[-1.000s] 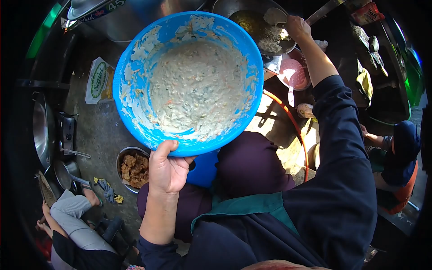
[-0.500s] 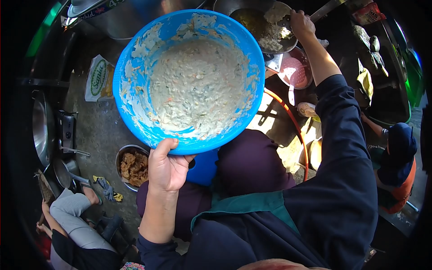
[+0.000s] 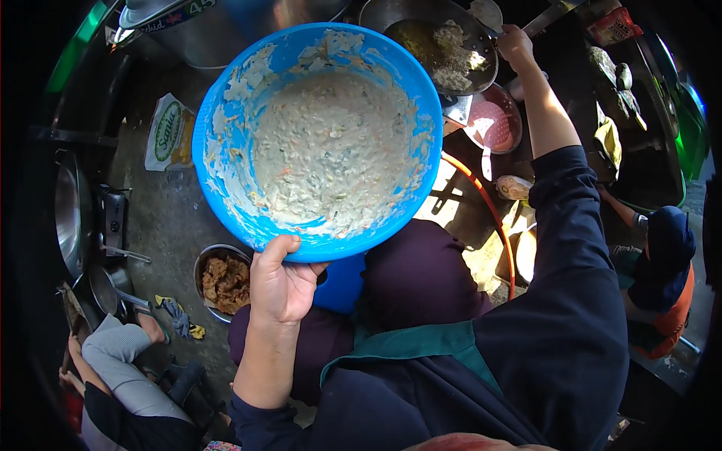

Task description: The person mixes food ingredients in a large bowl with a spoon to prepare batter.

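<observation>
My left hand (image 3: 283, 289) grips the near rim of a large blue plastic bowl (image 3: 353, 246), thumb over the edge and fingers beneath. Thick pale batter (image 3: 331, 150) flecked with green and orange fills the bottom and smears the walls. At the upper right, my right hand (image 3: 516, 47) is closed around the handle of a ladle (image 3: 486, 12), whose round head is coated in batter and held over the far rim of a wok (image 3: 380, 16). Inside the wok, pale batter lumps (image 3: 451, 56) lie in yellowish oil.
A pink perforated scoop (image 3: 487, 126) rests in a pan right of the bowl. An orange hose (image 3: 489, 197) curves past my knee. Brown fried food (image 3: 226, 284) fills a metal bowl at lower left. One person (image 3: 135, 383) sits lower left, another (image 3: 665, 263) at the right.
My right hand has moved slightly right and down, drawing the ladle from above the wok's middle to its far right rim. The blue bowl has shifted slightly down.
</observation>
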A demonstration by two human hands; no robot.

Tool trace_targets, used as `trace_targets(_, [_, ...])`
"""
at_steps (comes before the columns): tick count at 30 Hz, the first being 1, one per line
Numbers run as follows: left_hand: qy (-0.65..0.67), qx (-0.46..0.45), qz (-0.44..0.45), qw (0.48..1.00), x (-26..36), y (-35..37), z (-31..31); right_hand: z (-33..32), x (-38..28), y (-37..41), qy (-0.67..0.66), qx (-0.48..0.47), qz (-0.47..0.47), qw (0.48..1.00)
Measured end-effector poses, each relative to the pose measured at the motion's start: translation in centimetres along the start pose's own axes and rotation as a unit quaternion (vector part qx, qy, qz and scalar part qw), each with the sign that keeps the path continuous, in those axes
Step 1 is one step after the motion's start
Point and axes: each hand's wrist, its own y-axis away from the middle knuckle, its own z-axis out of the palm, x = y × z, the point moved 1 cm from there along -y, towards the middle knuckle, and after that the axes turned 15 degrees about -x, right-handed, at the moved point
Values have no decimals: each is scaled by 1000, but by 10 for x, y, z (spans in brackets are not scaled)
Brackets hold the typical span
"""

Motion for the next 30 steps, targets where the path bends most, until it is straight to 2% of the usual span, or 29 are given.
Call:
trace_targets(2, [0,4,0,1000,-1,1,-3,2,-5,13,20,-2,-29,999])
trace_targets(6, [-6,18,8,1000,-1,0,1,11,-4,19,165,0,-105,981])
trace_targets(16, [-14,-3,-8,1000,1,3,-6,27,4,28,209,-3,-103,973])
trace_targets(19, [5,5,1,1000,1,2,-4,16,8,29,157,36,-66,985])
trace_targets(20, [3,4,-2,1000,2,2,-6,14,12,28,161,74,-73,981])
trace_targets(23, [-4,-1,-2,1000,2,3,-7,-6,20,21,11,-62,9,998])
trace_targets(24, [-5,-2,-1,1000,2,5,-6,-9,20,28,-183,-59,-15,981])
trace_targets(26, [-21,-11,1,1000,0,6,-6,-21,19,39,-290,-96,-20,952])
trace_targets(27, [-29,-15,1,999,0,7,-5,-29,12,55,-341,-114,-22,933])
trace_targets(28, [-31,-14,5,999,0,8,-5,-34,1,72,-350,-100,-29,931])
trace_targets(30, [-35,-13,11,999,-1,9,-3,-49,-24,114,-363,-145,-64,918])
